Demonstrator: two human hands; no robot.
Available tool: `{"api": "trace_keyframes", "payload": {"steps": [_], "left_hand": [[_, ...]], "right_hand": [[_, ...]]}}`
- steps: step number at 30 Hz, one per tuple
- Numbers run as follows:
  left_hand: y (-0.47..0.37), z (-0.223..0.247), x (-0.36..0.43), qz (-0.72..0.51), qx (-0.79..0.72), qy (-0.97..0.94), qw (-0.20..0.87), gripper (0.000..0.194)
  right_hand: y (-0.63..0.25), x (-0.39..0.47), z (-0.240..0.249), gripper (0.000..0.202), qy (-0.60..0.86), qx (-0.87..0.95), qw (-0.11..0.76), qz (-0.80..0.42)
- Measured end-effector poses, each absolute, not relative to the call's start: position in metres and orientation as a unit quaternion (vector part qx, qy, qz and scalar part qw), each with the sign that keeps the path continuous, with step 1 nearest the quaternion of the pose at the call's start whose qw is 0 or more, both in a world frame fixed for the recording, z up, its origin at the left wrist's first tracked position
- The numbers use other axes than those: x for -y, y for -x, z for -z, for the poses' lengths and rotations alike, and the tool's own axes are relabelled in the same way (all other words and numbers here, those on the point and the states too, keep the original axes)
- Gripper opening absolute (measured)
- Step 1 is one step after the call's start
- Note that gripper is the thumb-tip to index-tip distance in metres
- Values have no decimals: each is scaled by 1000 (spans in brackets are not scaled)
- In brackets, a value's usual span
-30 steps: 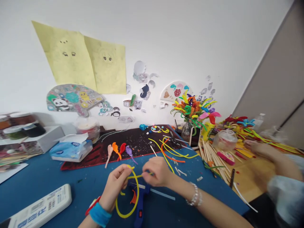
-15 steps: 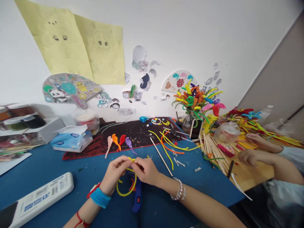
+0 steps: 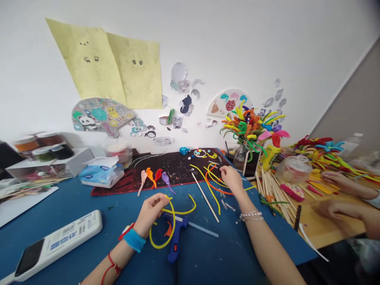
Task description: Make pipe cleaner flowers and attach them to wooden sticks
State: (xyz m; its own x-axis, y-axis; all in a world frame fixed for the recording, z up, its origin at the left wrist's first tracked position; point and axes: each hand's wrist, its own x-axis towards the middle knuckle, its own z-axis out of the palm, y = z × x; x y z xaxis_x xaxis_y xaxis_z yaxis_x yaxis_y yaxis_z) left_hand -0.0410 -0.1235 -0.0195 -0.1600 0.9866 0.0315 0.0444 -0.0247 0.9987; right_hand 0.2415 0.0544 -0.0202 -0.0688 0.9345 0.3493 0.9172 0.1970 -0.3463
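Note:
My left hand [image 3: 153, 208] pinches a bent yellow pipe cleaner [image 3: 162, 246] between thumb and fingertips; it loops down over the table and another bend stretches right. Below that loop lies a blue hot glue gun [image 3: 175, 241] with a clear glue stick [image 3: 204, 229] in its back end. At the edge of the dark mat, my right hand [image 3: 233, 180] has its fingers closed at the dark scissors [image 3: 220, 160], which it mostly covers. Around it lie loose yellow pipe cleaners [image 3: 214, 196], an orange pipe cleaner [image 3: 219, 190] and a wooden stick [image 3: 205, 197].
Several small balloon-shaped pieces [image 3: 158, 177] lie along the mat [image 3: 118, 182]. A tissue pack [image 3: 101, 173] and a white handheld device [image 3: 62, 245] are at left. A vase of pipe-cleaner flowers [image 3: 252, 126] stands at right, near wooden sticks [image 3: 271, 192] and a co-worker's hands [image 3: 332, 206].
My right hand has let go of the yellow pipe cleaner and moved right and away to the scissors. My left hand keeps holding the pipe cleaner. The view has shifted slightly.

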Motion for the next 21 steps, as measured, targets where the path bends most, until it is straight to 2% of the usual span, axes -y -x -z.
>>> {"api": "trace_keyframes", "payload": {"steps": [2, 4, 6, 9, 15, 21], "left_hand": [[42, 20, 123, -535, -539, -476, 443, 26], [42, 21, 123, -535, -536, -476, 448, 26], [42, 22, 123, -534, -533, -475, 452, 25], [41, 21, 124, -530, -533, -476, 455, 25], [42, 13, 130, -577, -504, -445, 463, 23], [40, 5, 140, -610, -462, -416, 492, 21]], "right_hand": [[-259, -66, 31, 19, 659, 720, 212, -50], [-265, -72, 42, 25, 674, 711, 185, -72], [-262, -75, 51, 31, 683, 704, 177, -79], [-253, -77, 59, 28, 686, 697, 190, -85], [-260, -82, 61, 10, 644, 702, 274, -134], [-256, -112, 54, 28, 585, 690, 389, -174]]}}
